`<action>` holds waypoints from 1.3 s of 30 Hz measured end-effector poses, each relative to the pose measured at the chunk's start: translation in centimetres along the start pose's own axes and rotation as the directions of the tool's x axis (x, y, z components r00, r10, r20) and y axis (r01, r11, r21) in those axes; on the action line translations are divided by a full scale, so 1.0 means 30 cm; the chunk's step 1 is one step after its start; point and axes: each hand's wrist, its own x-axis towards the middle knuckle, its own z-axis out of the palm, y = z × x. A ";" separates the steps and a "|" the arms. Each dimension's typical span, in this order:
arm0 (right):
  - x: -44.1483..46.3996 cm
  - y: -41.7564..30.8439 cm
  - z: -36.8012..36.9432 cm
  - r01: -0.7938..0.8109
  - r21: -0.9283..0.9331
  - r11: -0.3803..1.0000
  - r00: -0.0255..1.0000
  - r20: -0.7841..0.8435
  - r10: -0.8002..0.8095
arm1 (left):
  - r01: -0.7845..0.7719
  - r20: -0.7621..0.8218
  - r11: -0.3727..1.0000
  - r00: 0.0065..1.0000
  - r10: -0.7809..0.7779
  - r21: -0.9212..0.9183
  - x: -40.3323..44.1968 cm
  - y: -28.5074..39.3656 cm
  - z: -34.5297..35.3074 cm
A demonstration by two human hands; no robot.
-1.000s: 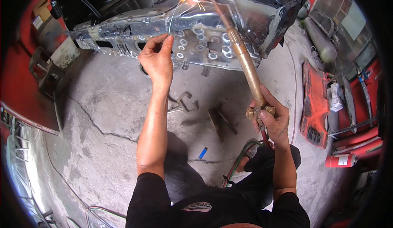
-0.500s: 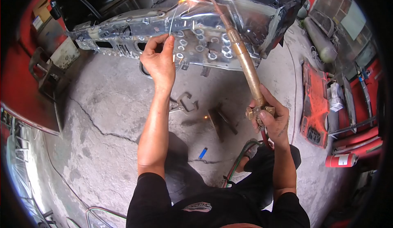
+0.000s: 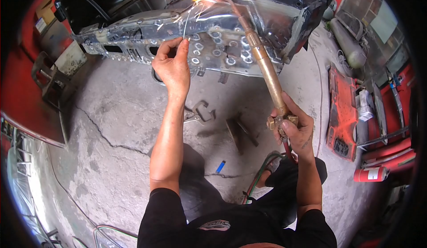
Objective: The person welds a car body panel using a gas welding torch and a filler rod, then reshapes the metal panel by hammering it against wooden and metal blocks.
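You stand on a grey concrete floor (image 3: 111, 114), patchy with stains, and a jagged crack (image 3: 109, 143) wanders across it to your left. A red panel (image 3: 22, 105) (wall or vehicle side, it's hard to tell which) spreads along that side of you. Pale light whitens the ground toward your lower left. Over on your right, you have a gas cylinder (image 3: 348, 43) near a pale sheet (image 3: 384, 21); closer in are an orange-red panel (image 3: 340, 119) and a red extinguisher (image 3: 371, 174) with a white label.
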 end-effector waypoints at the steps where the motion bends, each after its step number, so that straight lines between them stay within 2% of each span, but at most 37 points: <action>1: 0.001 0.000 0.000 0.001 0.001 1.000 1.000 0.001 -0.001 | 0.009 0.000 1.000 1.000 -0.009 -0.004 -0.002 0.003 -0.001; 8: 0.001 0.005 -0.001 0.007 0.008 1.000 1.000 -0.005 -0.007 | 0.035 -0.002 0.999 0.999 -0.035 -0.004 0.000 -0.005 -0.003; 11: 0.002 0.006 -0.001 0.006 0.013 1.000 1.000 -0.001 -0.006 | 0.040 0.013 0.998 0.999 -0.039 -0.057 0.004 -0.018 -0.004; 20: 0.003 0.004 0.002 0.006 0.022 1.000 1.000 -0.003 -0.006 | -0.009 0.011 1.000 1.000 0.009 0.005 -0.003 0.013 0.000; 39: 0.003 0.002 0.006 -0.004 0.017 1.000 1.000 -0.007 0.004 | -0.009 0.002 1.000 1.000 0.009 0.011 -0.004 -0.003 0.002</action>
